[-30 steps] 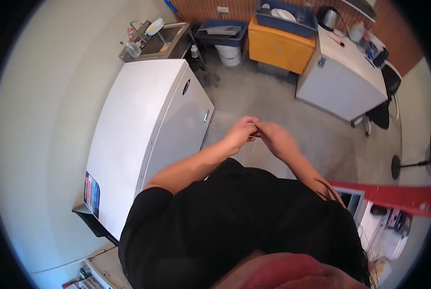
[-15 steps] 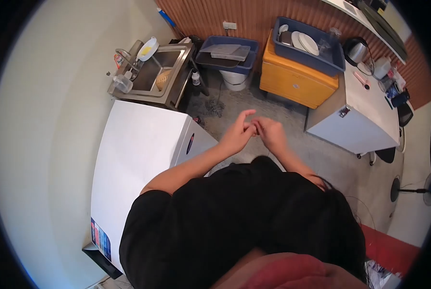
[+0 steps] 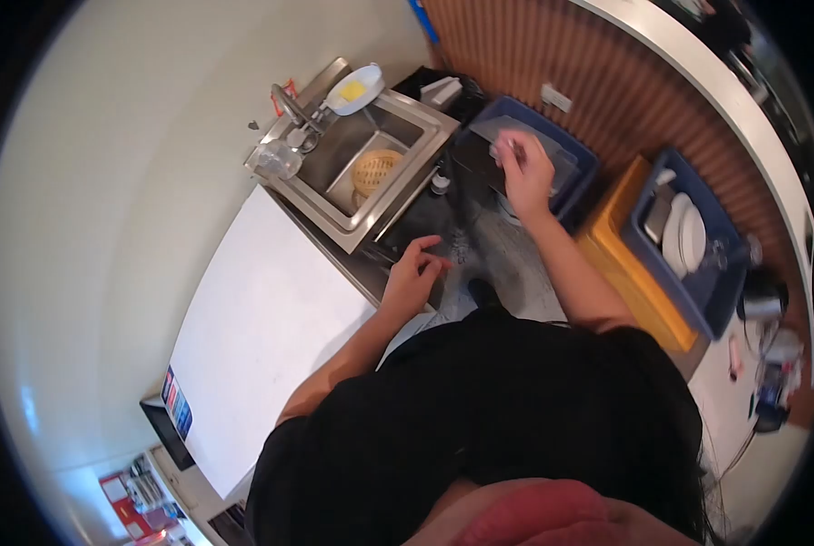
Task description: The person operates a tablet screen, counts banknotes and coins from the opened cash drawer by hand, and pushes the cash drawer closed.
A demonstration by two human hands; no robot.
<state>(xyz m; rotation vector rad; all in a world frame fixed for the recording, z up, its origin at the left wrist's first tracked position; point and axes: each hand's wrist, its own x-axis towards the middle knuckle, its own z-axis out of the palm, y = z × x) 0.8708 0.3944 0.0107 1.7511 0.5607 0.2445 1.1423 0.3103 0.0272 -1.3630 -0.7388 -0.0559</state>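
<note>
My left hand [image 3: 414, 276] is in the air beside the white chest-like appliance [image 3: 266, 318], fingers apart and slightly bent, holding nothing. Farther forward, my right hand [image 3: 525, 170] is raised in front of a blue tub [image 3: 575, 196], its fingers curled together. Whatever those fingers may hold is too small to make out. Behind the hand, a clear plastic sheet or lid [image 3: 562, 164] lies in the tub. To the left is a steel sink [image 3: 334, 187] with a yellow perforated basket [image 3: 376, 171] inside. A white dish [image 3: 356, 89] with something yellow in it rests at the sink's back edge.
A faucet [image 3: 289, 105] and a clear plastic container [image 3: 280, 159] stand at the sink's left. On the right, an orange box [image 3: 639, 282] bears a blue bin [image 3: 725, 300] with white plates [image 3: 684, 237]. A small white bottle [image 3: 440, 182] stands beside the sink.
My hands, close together before, have come apart. The right one has moved forward toward the blue tub; the left stays lower, fingers spread. The view has turned and come nearer the sink.
</note>
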